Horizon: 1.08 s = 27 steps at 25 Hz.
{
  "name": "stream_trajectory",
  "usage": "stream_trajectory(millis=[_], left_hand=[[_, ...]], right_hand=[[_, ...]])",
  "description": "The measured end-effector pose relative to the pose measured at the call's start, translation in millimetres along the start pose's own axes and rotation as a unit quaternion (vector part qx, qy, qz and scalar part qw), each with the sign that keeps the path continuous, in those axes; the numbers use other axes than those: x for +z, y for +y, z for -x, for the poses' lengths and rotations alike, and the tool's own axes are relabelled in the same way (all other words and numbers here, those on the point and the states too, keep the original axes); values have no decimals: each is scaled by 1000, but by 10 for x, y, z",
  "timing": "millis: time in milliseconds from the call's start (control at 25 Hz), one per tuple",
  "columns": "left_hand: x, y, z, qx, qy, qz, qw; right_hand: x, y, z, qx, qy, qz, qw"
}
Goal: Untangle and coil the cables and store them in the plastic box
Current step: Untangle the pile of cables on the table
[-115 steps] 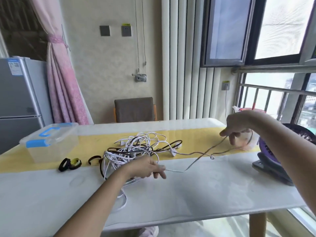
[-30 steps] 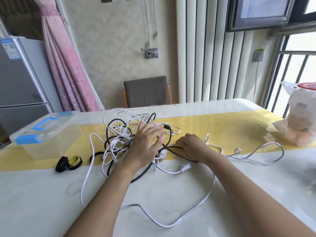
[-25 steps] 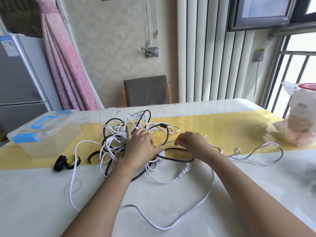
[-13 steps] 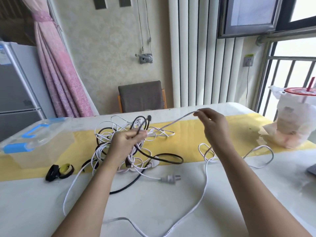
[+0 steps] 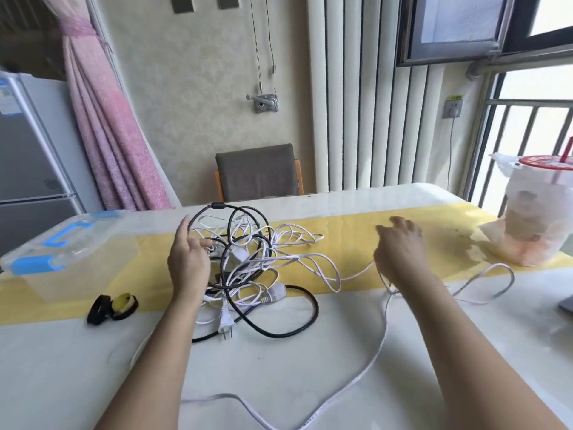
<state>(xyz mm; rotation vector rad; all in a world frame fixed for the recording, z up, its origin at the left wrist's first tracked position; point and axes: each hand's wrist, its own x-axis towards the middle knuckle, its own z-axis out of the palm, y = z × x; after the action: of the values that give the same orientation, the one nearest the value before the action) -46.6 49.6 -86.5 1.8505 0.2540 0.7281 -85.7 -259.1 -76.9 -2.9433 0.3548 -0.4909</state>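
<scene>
The cable tangle (image 5: 245,262) sits mid-frame on the table (image 5: 279,367), with the lidded plastic box (image 5: 68,252) at centre left. The left hand (image 5: 187,262), fingers fairly straight, touches a raised black loop. The right hand (image 5: 400,246) is blurred above a white cable (image 5: 384,333), and its grip cannot be told.

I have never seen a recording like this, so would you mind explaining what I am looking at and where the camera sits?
No machine here: a person works bare-handed, and the one camera sits on their head, looking down. The left hand is at a tangle of black and white cables on the table; the right hand hovers over a white cable trailing right. Whether either hand grips anything is unclear. At the left stand the plastic box and two small straps; at the right, a bagged drink.
</scene>
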Motion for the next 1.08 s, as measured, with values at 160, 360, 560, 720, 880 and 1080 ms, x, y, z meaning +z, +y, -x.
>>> stream_trajectory(millis=[160, 360, 560, 720, 880, 1080], left_hand=[[76, -78, 165, 161, 6, -297, 941], [291, 166, 375, 415, -94, -269, 864], [523, 89, 459, 373, -300, -341, 809], [462, 50, 364, 328, -302, -256, 858], [342, 176, 340, 199, -310, -194, 909], [171, 136, 145, 160, -243, -335, 896]], right_hand=[[187, -357, 95, -148, -120, -61, 980], [143, -368, 156, -178, -205, -128, 954], [61, -300, 178, -211, -307, -102, 922], [-27, -384, 225, -198, -279, -314, 886], [-223, -442, 233, -191, -180, -489, 832], [-429, -214, 131, -97, -51, -722, 683]])
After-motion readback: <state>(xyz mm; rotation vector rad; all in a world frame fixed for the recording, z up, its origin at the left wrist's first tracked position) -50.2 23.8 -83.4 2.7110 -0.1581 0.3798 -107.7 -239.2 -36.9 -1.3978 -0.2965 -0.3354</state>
